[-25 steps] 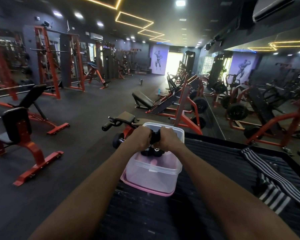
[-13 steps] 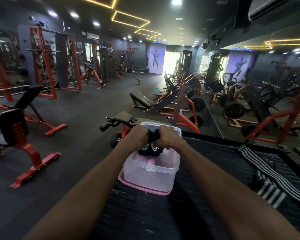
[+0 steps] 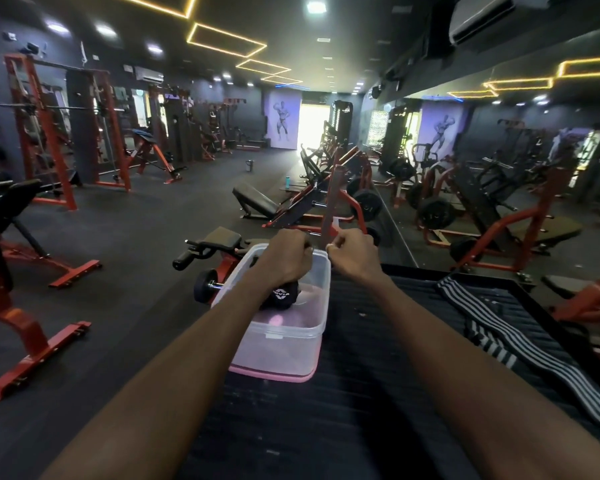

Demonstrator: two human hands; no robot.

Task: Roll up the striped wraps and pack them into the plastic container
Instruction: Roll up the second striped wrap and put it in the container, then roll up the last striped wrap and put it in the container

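Both hands are curled, the left hand (image 3: 284,261) pressing a rolled black wrap (image 3: 282,295) into the clear plastic container (image 3: 293,336) (pink lid beneath), the right hand (image 3: 352,252) loosely fisted and empty just beside it, while striped wraps (image 3: 492,327) lie unrolled nearby.

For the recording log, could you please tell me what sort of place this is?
A gym, it seems: red squat racks line the left wall, a plate-loaded leg press stands ahead, and an adjustable bench sits on the dark floor.
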